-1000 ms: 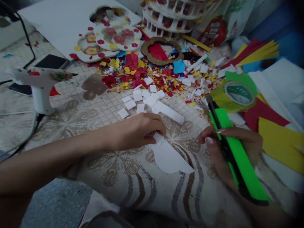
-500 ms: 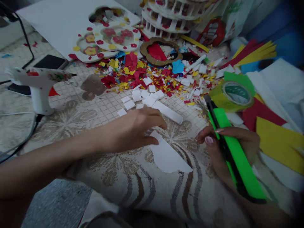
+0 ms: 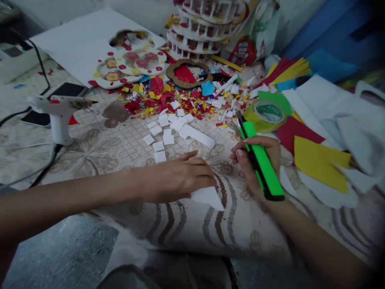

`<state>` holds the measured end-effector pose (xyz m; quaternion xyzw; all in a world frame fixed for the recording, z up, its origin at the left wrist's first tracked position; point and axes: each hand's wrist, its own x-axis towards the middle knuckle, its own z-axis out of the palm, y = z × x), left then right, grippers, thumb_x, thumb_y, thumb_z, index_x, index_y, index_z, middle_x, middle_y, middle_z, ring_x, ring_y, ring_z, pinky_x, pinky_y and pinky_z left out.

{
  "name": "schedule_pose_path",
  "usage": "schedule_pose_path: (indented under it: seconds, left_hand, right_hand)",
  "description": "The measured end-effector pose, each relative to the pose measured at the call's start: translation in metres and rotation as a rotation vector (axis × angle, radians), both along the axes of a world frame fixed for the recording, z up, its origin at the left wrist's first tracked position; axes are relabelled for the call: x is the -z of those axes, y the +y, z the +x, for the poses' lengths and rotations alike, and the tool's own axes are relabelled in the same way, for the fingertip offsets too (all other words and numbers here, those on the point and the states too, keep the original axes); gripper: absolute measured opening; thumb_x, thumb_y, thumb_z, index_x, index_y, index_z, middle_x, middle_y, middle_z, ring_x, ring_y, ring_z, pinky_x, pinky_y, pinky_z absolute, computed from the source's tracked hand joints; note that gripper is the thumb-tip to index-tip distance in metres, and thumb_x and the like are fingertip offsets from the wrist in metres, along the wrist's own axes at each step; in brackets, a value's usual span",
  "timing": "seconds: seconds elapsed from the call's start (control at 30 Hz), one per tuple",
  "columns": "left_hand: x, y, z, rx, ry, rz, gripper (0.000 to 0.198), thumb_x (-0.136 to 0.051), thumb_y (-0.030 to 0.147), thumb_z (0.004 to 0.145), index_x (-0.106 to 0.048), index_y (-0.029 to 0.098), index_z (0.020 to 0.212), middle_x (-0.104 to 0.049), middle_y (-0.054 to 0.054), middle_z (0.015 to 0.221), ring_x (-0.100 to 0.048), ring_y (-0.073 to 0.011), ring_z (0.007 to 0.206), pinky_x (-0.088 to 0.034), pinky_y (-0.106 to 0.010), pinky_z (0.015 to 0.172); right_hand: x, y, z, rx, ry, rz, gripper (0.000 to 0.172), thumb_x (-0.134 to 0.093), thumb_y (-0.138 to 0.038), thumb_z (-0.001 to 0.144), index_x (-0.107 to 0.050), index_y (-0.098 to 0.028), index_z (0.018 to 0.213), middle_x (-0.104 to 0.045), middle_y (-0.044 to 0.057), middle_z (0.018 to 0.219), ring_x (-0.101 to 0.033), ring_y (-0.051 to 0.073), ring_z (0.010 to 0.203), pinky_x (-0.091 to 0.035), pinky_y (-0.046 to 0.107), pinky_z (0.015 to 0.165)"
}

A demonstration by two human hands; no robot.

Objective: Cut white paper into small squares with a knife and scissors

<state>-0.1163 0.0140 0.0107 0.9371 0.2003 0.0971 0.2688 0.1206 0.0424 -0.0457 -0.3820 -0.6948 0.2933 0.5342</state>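
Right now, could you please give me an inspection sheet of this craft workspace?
Surface: patterned beige cloth, crowded.
Job's things: white foam piece, small white squares beyond it, green utility knife.
Clutter: red and yellow paper scraps, tape roll, coloured sheets.
Grips: left hand flat on the white foam piece; right hand closed around the green utility knife.
Cables: black cable running from the glue gun.
Surroundings: white board, tiered white model behind.

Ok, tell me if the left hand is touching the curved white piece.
Touching. The head view shows the left hand lying on the curved white piece, covering its upper part.
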Motion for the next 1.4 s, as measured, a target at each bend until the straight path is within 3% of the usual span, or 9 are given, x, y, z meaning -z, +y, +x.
schedule_pose_path:
  seconds: [0.17,0.33,0.53,0.73,0.87,0.97,1.1,1.2,1.4]
  left_hand:
    - [-0.014,-0.002,-0.008,0.036,0.096,-0.032,0.073,-0.039,-0.013,0.067,-0.054,0.030,0.124,-0.056,0.001,0.137,-0.029,-0.0216,0.143,-0.012,-0.053,0.119]
    - [-0.002,-0.026,-0.006,-0.193,-0.046,0.046,0.045,-0.046,0.002,0.085,-0.051,0.016,0.128,-0.055,-0.011,0.136,-0.043,-0.0226,0.133,-0.032,-0.045,0.113]
    - [0.023,-0.061,0.015,-0.136,0.000,0.036,0.041,-0.058,0.033,0.092,-0.050,0.021,0.130,-0.054,-0.010,0.137,-0.031,-0.0291,0.141,0.000,-0.062,0.117]
    - [0.024,-0.063,0.006,-0.209,-0.030,0.004,0.017,-0.053,0.022,0.093,-0.060,0.018,0.108,-0.064,-0.009,0.112,-0.041,-0.0253,0.134,-0.001,-0.058,0.118]
    - [0.015,-0.061,-0.011,-0.140,-0.018,0.000,0.030,-0.045,0.003,0.086,-0.059,0.021,0.106,-0.065,-0.005,0.108,-0.043,-0.0204,0.132,-0.001,-0.054,0.120]
    - [0.011,-0.062,-0.021,-0.127,-0.021,0.015,0.034,-0.044,0.001,0.084,-0.058,0.022,0.107,-0.065,-0.003,0.111,-0.046,-0.0190,0.130,-0.010,-0.051,0.121]
    - [0.012,-0.061,-0.018,-0.459,-0.094,0.162,0.017,-0.050,0.016,0.091,-0.058,0.018,0.106,-0.065,-0.005,0.102,-0.062,-0.0166,0.099,-0.049,-0.034,0.093]
    - [0.013,-0.054,-0.001,-0.670,-0.001,0.291,0.028,-0.051,0.042,0.093,-0.059,0.015,0.094,-0.062,-0.006,0.085,-0.061,-0.0180,0.075,-0.051,-0.031,0.067]
    - [0.012,-0.032,0.032,-0.711,0.344,0.398,0.032,-0.058,0.047,0.087,-0.058,0.014,0.086,-0.061,-0.008,0.086,-0.061,-0.0267,0.083,-0.051,-0.040,0.072]
  right_hand:
    - [0.003,0.004,0.000,-0.034,0.097,-0.015,0.023,-0.062,-0.024,0.087,-0.051,-0.028,0.106,-0.059,-0.003,0.084,-0.059,0.011,0.062,-0.049,0.024,0.052]
    - [0.000,0.001,0.000,-0.045,0.083,-0.020,0.023,-0.062,-0.024,0.087,-0.051,-0.028,0.107,-0.058,-0.003,0.088,-0.059,0.012,0.067,-0.050,0.024,0.054]
    - [-0.002,-0.001,-0.003,-0.046,0.070,-0.036,0.025,-0.062,-0.023,0.087,-0.050,-0.027,0.108,-0.059,-0.001,0.086,-0.058,0.013,0.064,-0.049,0.027,0.051]
    - [-0.004,-0.005,-0.004,-0.062,0.052,-0.052,0.022,-0.060,-0.024,0.089,-0.050,-0.030,0.107,-0.060,-0.001,0.084,-0.058,0.015,0.065,-0.048,0.028,0.052]
    - [-0.002,-0.009,-0.005,-0.084,0.022,-0.059,0.022,-0.060,-0.025,0.089,-0.051,-0.031,0.108,-0.062,0.000,0.088,-0.061,0.016,0.069,-0.049,0.030,0.055]
    - [-0.002,-0.011,-0.006,-0.096,-0.044,-0.051,0.017,-0.059,-0.027,0.090,-0.053,-0.029,0.106,-0.064,0.000,0.090,-0.062,0.015,0.070,-0.052,0.030,0.059]
    - [-0.003,-0.014,-0.009,-0.158,-0.093,-0.063,0.014,-0.057,-0.028,0.092,-0.055,-0.027,0.107,-0.067,0.001,0.098,-0.066,0.014,0.075,-0.056,0.031,0.068]
    - [-0.005,-0.016,-0.012,-0.198,-0.110,-0.067,0.018,-0.055,-0.025,0.093,-0.054,-0.027,0.111,-0.069,0.002,0.101,-0.070,0.015,0.084,-0.057,0.032,0.076]
    - [-0.009,-0.018,-0.015,-0.186,-0.205,0.027,0.018,-0.056,-0.022,0.093,-0.055,-0.028,0.110,-0.069,0.001,0.099,-0.069,0.015,0.091,-0.058,0.030,0.081]
